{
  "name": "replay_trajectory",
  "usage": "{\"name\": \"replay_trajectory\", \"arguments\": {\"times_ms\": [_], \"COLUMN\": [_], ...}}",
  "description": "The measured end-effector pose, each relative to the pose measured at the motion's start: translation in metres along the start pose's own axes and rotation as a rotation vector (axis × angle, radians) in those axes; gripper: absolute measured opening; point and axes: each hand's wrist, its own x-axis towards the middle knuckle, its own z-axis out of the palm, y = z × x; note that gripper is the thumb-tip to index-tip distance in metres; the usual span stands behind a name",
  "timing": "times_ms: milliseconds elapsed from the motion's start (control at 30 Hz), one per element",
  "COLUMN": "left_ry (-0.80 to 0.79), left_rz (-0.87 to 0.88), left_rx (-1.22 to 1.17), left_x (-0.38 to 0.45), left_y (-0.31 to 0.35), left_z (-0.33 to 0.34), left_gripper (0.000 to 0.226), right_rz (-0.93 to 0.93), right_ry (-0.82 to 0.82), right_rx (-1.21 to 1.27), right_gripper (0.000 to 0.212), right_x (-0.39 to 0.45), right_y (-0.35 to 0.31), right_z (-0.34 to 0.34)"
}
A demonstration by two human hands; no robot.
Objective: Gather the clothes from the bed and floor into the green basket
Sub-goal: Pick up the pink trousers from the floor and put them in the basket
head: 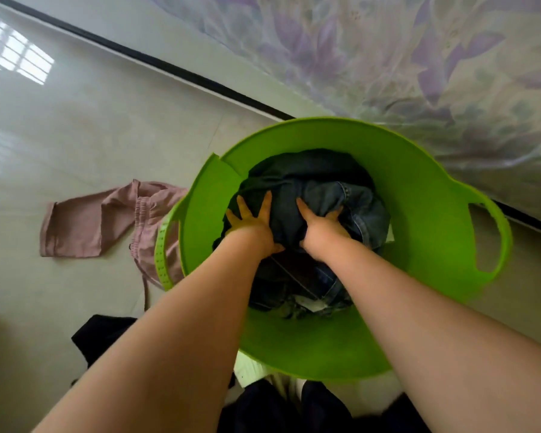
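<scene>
The green basket (425,220) stands on the floor beside the bed (403,64). Dark denim clothes (334,182) fill its bottom. My left hand (252,221) presses flat on the dark cloth with its fingers spread. My right hand (320,223) presses down on the denim right beside it, fingers extended into the folds. Pink trousers (91,223) lie on the floor left of the basket, partly tucked under its rim. A black garment (100,335) lies on the floor at the lower left, partly hidden by my left arm.
The bed has a floral purple-and-white cover and a dark frame edge (175,68) running diagonally. The tiled floor (60,126) is glossy and reflects a window. Something white (247,370) shows under the basket's near rim.
</scene>
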Motion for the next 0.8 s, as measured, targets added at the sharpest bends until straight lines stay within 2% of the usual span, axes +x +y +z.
{"name": "replay_trajectory", "arguments": {"times_ms": [100, 133, 167, 233, 300, 400, 500, 633, 733, 800], "left_ry": [0.002, 0.033, 0.092, 0.237, 0.382, 0.624, 0.78, 0.815, 0.713, 0.589], "left_rz": [0.009, 0.043, 0.089, 0.185, 0.25, 0.266, 0.201, 0.025, -0.133, -0.23], "left_rx": [-0.104, -0.133, -0.148, -0.217, -0.308, -0.475, -0.638, -0.794, -0.999, -1.052], "left_x": [-0.048, -0.065, -0.08, -0.112, -0.148, -0.189, -0.211, -0.203, -0.177, -0.156], "left_y": [0.002, 0.002, -0.001, -0.012, -0.028, -0.051, -0.08, -0.131, -0.18, -0.212], "left_z": [-0.028, -0.032, -0.037, -0.045, -0.063, -0.082, -0.091, -0.089, -0.076, -0.061], "left_gripper": [0.11, 0.098, 0.082, 0.05, 0.034, 0.028, 0.028, 0.027, 0.024, 0.025], "right_rz": [0.122, 0.086, 0.067, 0.042, -0.114, -0.337, -0.533, -0.641, -0.63, -0.597], "right_ry": [0.085, 0.102, 0.129, 0.212, 0.331, 0.423, 0.383, 0.256, 0.185, 0.14], "right_rx": [-0.027, -0.074, -0.085, 0.015, 0.055, 0.205, 0.192, 0.17, 0.14, 0.065], "right_gripper": [0.079, 0.083, 0.079, 0.051, 0.04, 0.035, 0.028, 0.028, 0.028, 0.03], "right_x": [-0.03, -0.045, -0.063, -0.094, -0.132, -0.165, -0.182, -0.186, -0.173, -0.156], "right_y": [-0.019, -0.02, -0.029, -0.054, -0.084, -0.119, -0.154, -0.198, -0.232, -0.248], "right_z": [-0.012, -0.013, -0.017, -0.026, -0.046, -0.055, -0.052, -0.029, 0.005, 0.032]}}
